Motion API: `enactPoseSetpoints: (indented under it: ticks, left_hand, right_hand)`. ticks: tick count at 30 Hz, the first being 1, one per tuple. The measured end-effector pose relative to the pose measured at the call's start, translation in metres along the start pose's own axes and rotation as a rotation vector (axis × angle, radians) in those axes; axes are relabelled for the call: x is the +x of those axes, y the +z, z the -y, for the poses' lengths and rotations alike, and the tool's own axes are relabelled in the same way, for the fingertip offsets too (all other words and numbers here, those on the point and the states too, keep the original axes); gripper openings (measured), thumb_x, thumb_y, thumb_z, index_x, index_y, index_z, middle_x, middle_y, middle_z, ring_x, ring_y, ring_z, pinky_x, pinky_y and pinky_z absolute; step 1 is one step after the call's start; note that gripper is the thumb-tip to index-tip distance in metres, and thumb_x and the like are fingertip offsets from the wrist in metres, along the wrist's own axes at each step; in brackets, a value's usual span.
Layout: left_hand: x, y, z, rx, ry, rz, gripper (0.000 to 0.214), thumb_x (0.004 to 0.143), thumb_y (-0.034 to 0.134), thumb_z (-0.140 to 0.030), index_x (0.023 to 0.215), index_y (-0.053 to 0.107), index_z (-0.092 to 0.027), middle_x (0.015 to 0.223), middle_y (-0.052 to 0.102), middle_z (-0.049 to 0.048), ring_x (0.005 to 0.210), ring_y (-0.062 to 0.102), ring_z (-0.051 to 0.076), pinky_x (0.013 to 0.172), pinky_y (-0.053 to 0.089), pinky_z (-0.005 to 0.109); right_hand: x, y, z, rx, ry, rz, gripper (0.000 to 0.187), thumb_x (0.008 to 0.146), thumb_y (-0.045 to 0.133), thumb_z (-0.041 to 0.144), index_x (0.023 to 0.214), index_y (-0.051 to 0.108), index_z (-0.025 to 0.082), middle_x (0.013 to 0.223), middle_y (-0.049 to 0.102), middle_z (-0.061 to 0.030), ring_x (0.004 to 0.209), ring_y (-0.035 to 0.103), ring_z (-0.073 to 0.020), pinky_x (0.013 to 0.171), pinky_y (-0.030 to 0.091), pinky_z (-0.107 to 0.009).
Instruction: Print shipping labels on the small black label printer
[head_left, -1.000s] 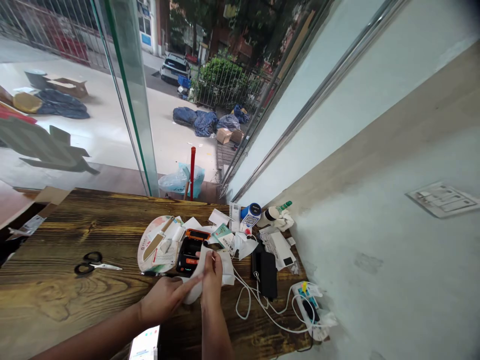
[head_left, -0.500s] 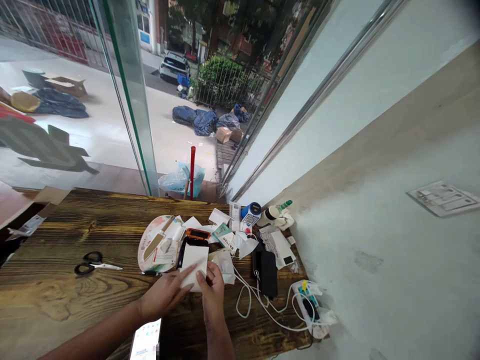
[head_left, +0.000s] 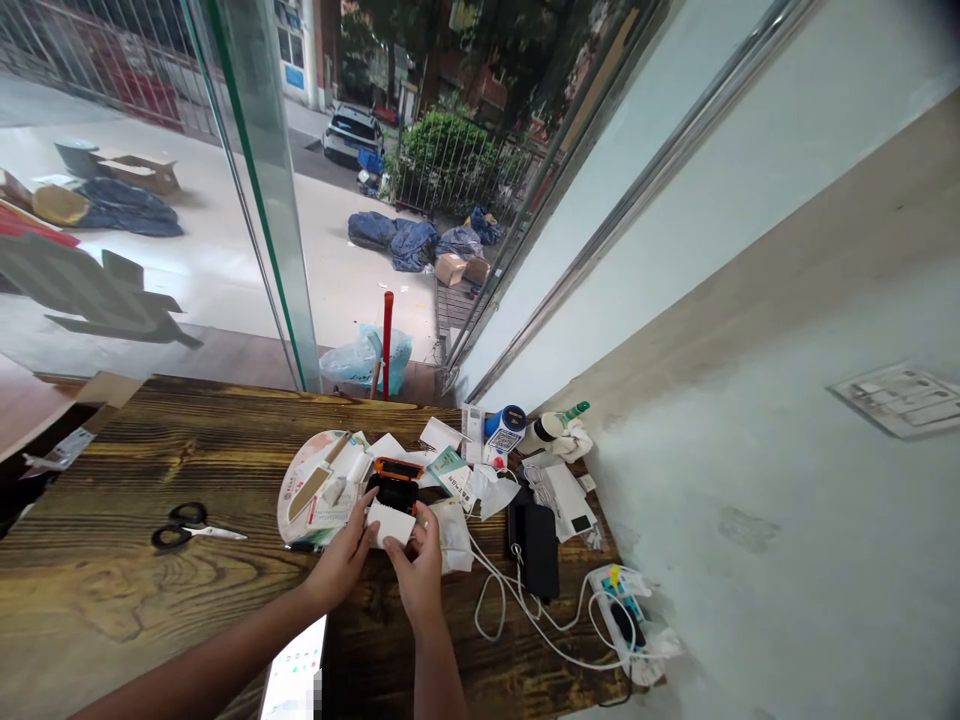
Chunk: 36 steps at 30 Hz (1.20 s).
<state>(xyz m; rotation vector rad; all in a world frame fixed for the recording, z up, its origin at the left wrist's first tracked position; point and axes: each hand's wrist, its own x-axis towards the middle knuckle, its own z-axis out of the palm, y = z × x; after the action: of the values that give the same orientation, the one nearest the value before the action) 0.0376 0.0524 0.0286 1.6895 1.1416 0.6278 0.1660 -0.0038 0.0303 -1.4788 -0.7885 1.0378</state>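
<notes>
Pinching a folded white paper (head_left: 390, 522) from both ends: left hand (head_left: 341, 565) closed on its left edge, right hand (head_left: 421, 580) closed on its right edge, thumb on top. Held just in front of the black, orange-rimmed case (head_left: 394, 482), overlapping its near edge; resting on it or lifted clear, cannot tell. Left of the case and touching it, a round fan (head_left: 311, 490). Far left of the case, well apart, black scissors (head_left: 187, 525) flat on the wooden table (head_left: 112, 600). Right of the case, crumpled white wrappers (head_left: 454, 530), then a black power bank (head_left: 540, 550), with a white cable (head_left: 499, 600) looping off to a power strip (head_left: 622, 615). Behind the case and to its right, a blue-topped tub (head_left: 504, 428) and a bottle (head_left: 551, 428) beside the wall. Nearer than the case, at the table's edge, a lit phone (head_left: 294, 675).
</notes>
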Motion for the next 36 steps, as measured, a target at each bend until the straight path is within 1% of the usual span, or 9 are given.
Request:
enactPoseSetpoints:
  ticks: [2,4,7,14,20,23,26,30,36]
  left_hand:
    - [0.014,-0.002,0.004,0.101,-0.021,0.040,0.051,0.090,0.024,-0.042,0.127,0.042,-0.011,0.129,0.058,0.0200,0.125,0.052,0.027,0.105,0.042,0.043]
    - [0.030,-0.006,0.006,0.171,-0.040,0.075,0.038,0.088,0.029,-0.043,0.100,0.053,-0.016,0.098,0.068,0.0143,0.098,0.064,0.027,0.087,0.051,0.040]
    - [0.055,-0.013,0.010,0.263,-0.062,0.086,0.026,0.086,0.038,-0.041,0.079,0.051,-0.021,0.076,0.066,0.0072,0.075,0.062,0.025,0.072,0.048,0.035]
    - [0.077,-0.018,0.023,0.422,-0.097,0.132,0.024,0.085,0.050,-0.024,0.105,0.063,-0.019,0.093,0.073,0.0081,0.087,0.066,0.024,0.076,0.045,0.030]
    - [0.073,-0.018,0.027,0.522,-0.027,0.150,0.024,0.081,0.058,-0.018,0.101,0.071,-0.020,0.095,0.070,0.0086,0.092,0.065,0.025,0.083,0.048,0.032]
    - [0.073,-0.022,0.022,0.577,0.058,0.091,0.022,0.083,0.060,-0.026,0.100,0.072,-0.019,0.100,0.065,0.0118,0.102,0.058,0.029,0.092,0.047,0.040]
    - [0.079,-0.029,0.013,0.619,0.152,0.027,0.035,0.087,0.056,-0.033,0.116,0.065,-0.016,0.119,0.058,0.0166,0.116,0.050,0.033,0.104,0.038,0.050]
    - [0.099,-0.033,0.007,0.617,0.290,0.089,0.046,0.083,0.063,-0.027,0.127,0.057,-0.019,0.150,0.038,0.0138,0.141,0.025,0.035,0.116,0.021,0.056]
    - [0.105,-0.029,0.016,0.557,0.360,0.233,0.042,0.088,0.059,-0.029,0.128,0.056,-0.016,0.128,0.060,0.0143,0.121,0.052,0.030,0.111,0.034,0.052]
  right_hand:
    - [0.013,-0.004,-0.008,-0.097,-0.067,-0.007,0.043,0.076,0.063,0.033,0.115,0.053,0.018,0.100,0.074,-0.0096,0.088,0.070,-0.0225,0.077,0.056,-0.034]
    - [0.029,-0.009,-0.016,-0.175,-0.094,-0.027,0.025,0.079,0.059,0.038,0.095,0.061,0.019,0.085,0.073,-0.0064,0.077,0.068,-0.0210,0.071,0.055,-0.032]
    - [0.054,-0.012,-0.028,-0.253,-0.120,-0.051,0.023,0.081,0.055,0.041,0.086,0.062,0.020,0.073,0.069,-0.0033,0.067,0.064,-0.0192,0.067,0.052,-0.031]
    - [0.075,-0.016,-0.049,-0.397,-0.130,-0.010,0.013,0.077,0.056,0.030,0.084,0.062,0.021,0.071,0.071,-0.0034,0.068,0.066,-0.0212,0.065,0.051,-0.031]
    - [0.066,-0.019,-0.054,-0.500,-0.163,-0.004,0.025,0.079,0.054,0.028,0.099,0.066,0.020,0.074,0.070,-0.0030,0.065,0.064,-0.0188,0.063,0.050,-0.028]
    - [0.066,-0.019,-0.053,-0.547,-0.195,-0.004,0.027,0.083,0.049,0.028,0.100,0.070,0.021,0.078,0.073,-0.0057,0.071,0.066,-0.0210,0.069,0.051,-0.031]
    - [0.067,-0.018,-0.051,-0.582,-0.215,-0.002,0.028,0.084,0.049,0.029,0.099,0.071,0.021,0.077,0.074,-0.0068,0.070,0.067,-0.0229,0.068,0.052,-0.033]
    - [0.070,-0.016,-0.048,-0.607,-0.235,-0.016,0.028,0.086,0.048,0.032,0.096,0.072,0.021,0.081,0.075,-0.0080,0.072,0.068,-0.0242,0.068,0.052,-0.033]
    - [0.072,-0.016,-0.045,-0.659,-0.242,-0.030,0.023,0.087,0.051,0.031,0.091,0.072,0.023,0.078,0.074,-0.0066,0.071,0.067,-0.0233,0.067,0.049,-0.032]
